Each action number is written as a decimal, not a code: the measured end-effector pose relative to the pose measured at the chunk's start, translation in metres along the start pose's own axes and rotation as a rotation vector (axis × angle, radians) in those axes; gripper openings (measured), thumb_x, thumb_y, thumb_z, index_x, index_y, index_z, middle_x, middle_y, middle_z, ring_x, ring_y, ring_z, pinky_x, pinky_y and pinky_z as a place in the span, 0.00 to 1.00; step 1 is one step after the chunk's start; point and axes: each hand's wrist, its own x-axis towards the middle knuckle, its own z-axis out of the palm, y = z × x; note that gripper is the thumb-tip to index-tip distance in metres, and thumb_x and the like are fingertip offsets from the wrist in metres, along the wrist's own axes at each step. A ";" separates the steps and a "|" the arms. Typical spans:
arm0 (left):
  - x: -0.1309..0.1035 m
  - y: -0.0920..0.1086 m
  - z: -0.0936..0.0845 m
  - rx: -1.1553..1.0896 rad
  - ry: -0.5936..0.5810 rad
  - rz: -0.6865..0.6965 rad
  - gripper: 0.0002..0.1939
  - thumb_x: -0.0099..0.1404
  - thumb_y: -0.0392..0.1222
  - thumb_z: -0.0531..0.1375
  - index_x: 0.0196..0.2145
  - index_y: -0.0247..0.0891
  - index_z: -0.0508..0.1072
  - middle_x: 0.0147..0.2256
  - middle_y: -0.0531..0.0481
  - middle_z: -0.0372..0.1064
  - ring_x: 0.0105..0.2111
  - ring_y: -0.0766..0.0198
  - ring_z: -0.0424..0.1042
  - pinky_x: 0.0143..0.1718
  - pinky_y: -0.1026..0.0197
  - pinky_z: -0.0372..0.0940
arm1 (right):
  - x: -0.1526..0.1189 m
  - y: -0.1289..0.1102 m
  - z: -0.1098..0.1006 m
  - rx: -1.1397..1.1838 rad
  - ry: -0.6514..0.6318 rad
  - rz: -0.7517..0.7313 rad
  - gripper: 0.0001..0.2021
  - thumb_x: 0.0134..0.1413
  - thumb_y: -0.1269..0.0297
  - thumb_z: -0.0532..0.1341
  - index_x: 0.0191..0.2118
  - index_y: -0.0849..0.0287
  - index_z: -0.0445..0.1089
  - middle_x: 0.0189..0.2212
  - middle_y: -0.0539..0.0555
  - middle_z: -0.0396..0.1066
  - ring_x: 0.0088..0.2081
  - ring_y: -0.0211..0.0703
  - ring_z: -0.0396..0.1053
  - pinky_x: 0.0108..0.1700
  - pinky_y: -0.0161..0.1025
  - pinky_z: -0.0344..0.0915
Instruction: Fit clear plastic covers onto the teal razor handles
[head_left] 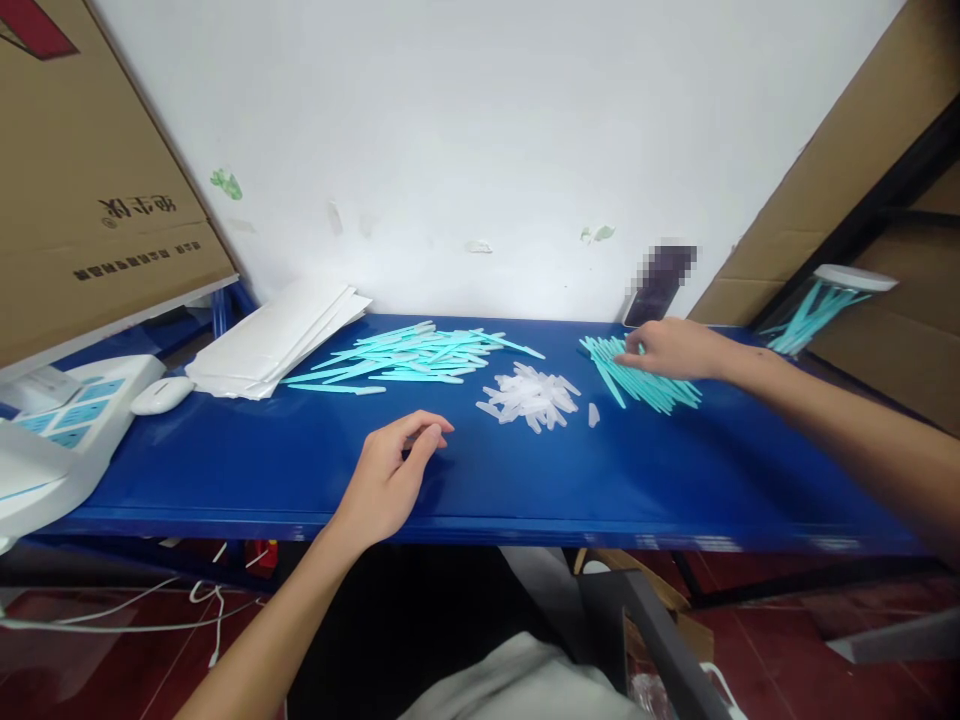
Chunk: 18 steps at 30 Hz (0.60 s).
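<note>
My right hand (664, 348) is over the right-hand pile of slim turquoise sticks (656, 390), which look like eyebrow razors. Its fingers are bent down and pinched together at the pile's upper left; what lies between the fingertips is hidden. My left hand (386, 475) hovers above the blue table (247, 470) near its front edge, thumb and fingers curled together, with nothing visible in them. Between the hands lies a heap of small translucent white blade caps (531, 396), with one loose cap (593, 414) to its right. Farther left is a pile of turquoise razors with pale tips (420, 352).
White flat bags (274, 335) are stacked at the back left. Beside them are a white rounded case (161, 395) and a white device with blue panels (82, 430). A phone (660, 285) leans on the wall. A clear tub of turquoise sticks (817, 310) stands far right.
</note>
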 end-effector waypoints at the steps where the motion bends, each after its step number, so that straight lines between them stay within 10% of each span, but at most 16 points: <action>1: 0.000 -0.001 0.000 -0.008 -0.002 0.001 0.18 0.75 0.55 0.53 0.42 0.42 0.78 0.37 0.50 0.76 0.40 0.60 0.74 0.43 0.61 0.66 | -0.004 -0.006 -0.002 0.029 -0.043 -0.068 0.21 0.60 0.45 0.57 0.35 0.59 0.77 0.32 0.61 0.77 0.36 0.55 0.73 0.37 0.44 0.61; 7: 0.001 -0.002 0.002 -0.100 -0.042 -0.010 0.17 0.75 0.53 0.53 0.43 0.40 0.77 0.32 0.52 0.73 0.32 0.64 0.72 0.36 0.62 0.66 | -0.019 -0.044 -0.005 0.292 -0.416 -0.331 0.22 0.56 0.41 0.61 0.32 0.58 0.76 0.27 0.55 0.73 0.29 0.44 0.67 0.33 0.39 0.58; 18: -0.002 0.003 0.001 -0.099 -0.036 -0.015 0.21 0.74 0.53 0.53 0.32 0.38 0.76 0.27 0.52 0.68 0.26 0.65 0.66 0.29 0.62 0.60 | 0.057 -0.084 -0.023 0.241 0.001 -0.237 0.23 0.57 0.43 0.61 0.41 0.59 0.80 0.38 0.59 0.80 0.38 0.51 0.74 0.39 0.42 0.65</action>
